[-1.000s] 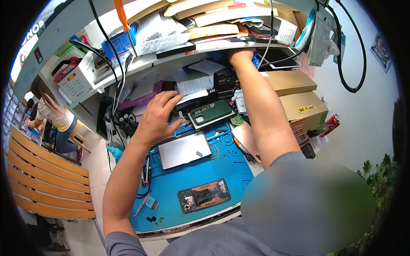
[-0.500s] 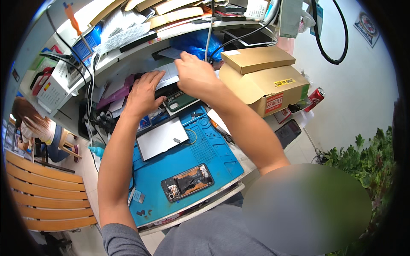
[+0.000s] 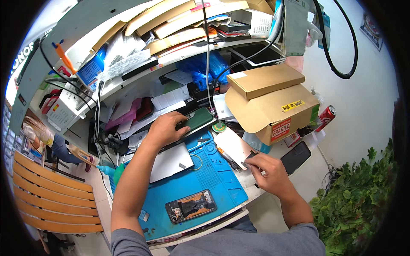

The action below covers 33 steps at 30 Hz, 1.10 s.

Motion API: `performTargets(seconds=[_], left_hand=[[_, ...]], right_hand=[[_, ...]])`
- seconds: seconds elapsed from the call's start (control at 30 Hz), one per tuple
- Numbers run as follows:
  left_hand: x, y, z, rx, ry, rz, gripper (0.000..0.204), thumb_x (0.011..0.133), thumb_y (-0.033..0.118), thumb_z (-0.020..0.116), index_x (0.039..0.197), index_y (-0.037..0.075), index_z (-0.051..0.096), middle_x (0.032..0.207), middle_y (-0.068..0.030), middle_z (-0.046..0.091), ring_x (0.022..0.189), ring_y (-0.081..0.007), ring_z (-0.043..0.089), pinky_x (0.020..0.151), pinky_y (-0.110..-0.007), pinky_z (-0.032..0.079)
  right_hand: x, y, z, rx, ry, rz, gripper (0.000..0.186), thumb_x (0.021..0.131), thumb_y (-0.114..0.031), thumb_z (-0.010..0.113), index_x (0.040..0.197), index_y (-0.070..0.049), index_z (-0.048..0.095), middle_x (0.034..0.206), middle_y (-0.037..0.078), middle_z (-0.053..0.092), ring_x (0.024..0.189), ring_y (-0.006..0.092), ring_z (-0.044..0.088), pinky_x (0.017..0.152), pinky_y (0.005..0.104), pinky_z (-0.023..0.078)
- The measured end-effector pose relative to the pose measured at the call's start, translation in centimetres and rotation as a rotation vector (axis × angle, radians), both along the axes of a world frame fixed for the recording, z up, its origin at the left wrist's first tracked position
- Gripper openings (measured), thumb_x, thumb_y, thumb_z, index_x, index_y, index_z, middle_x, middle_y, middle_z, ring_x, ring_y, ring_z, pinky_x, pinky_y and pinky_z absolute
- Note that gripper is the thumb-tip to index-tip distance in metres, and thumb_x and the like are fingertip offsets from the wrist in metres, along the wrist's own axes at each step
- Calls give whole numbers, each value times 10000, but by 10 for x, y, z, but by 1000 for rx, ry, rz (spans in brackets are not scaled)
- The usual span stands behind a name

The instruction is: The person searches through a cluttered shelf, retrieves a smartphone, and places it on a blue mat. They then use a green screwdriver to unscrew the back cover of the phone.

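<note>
My left hand [image 3: 167, 130] has its fingers curved around the left end of a green phone case [image 3: 196, 119], which lies above the blue mat [image 3: 171, 226]. My right hand [image 3: 262, 170], at the mat's right edge, pinches a small black item [image 3: 250, 158] over a pale pink flat panel [image 3: 232, 143]. A white flat tray [image 3: 166, 164] with a small grey piece on it sits below my left hand. An opened phone with exposed insides [image 3: 191, 207] lies near the front of the mat.
Cardboard boxes [image 3: 265, 79] sit at the right, beside a red can [image 3: 326, 117] and a black phone [image 3: 296, 158]. A crowded shelf [image 3: 171, 59] spans the back, with cables hanging down. A wooden bench [image 3: 51, 196], a seated person [image 3: 38, 136] and leafy plants [image 3: 354, 200] surround the desk.
My right hand has come down from the back, under the shelf, to the mat's right edge. My left hand has lowered onto the green case. The view has shifted.
</note>
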<state>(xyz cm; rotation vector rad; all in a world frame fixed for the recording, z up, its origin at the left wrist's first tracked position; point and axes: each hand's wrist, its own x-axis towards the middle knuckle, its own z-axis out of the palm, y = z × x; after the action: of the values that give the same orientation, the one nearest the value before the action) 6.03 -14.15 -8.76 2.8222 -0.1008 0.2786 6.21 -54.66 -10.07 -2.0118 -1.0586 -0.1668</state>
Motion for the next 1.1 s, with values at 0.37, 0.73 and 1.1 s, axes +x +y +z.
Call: performTargets(seconds=[0.37, 0.73, 1.1], left_hand=[[0, -15, 26, 141, 233, 66, 635, 876, 416, 923, 1387, 67, 783, 1333, -154, 753, 1224, -382, 735, 1040, -473, 597], [-6, 7, 29, 146, 288, 52, 679, 778, 355, 951, 1360, 45, 794, 1327, -180, 777, 1217, -393, 741, 1077, -467, 589], [-6, -2, 31, 206, 236, 14, 572, 904, 278, 670, 1396, -2, 752, 1345, -242, 772, 1224, -430, 740, 1106, -497, 586]], right_hand=[[-5, 17, -1, -14, 10, 174, 152, 952, -31, 806, 1103, -18, 811, 961, 137, 792, 868, 315, 782, 742, 415, 620], [-13, 29, -14, -36, 31, 241, 184, 937, 2, 806, 1119, -17, 825, 1019, 141, 818, 913, 305, 799, 790, 406, 637], [24, 85, -10, -163, -187, 171, 136, 1015, -120, 749, 1101, -19, 778, 997, 151, 756, 940, 364, 758, 841, 478, 616]])
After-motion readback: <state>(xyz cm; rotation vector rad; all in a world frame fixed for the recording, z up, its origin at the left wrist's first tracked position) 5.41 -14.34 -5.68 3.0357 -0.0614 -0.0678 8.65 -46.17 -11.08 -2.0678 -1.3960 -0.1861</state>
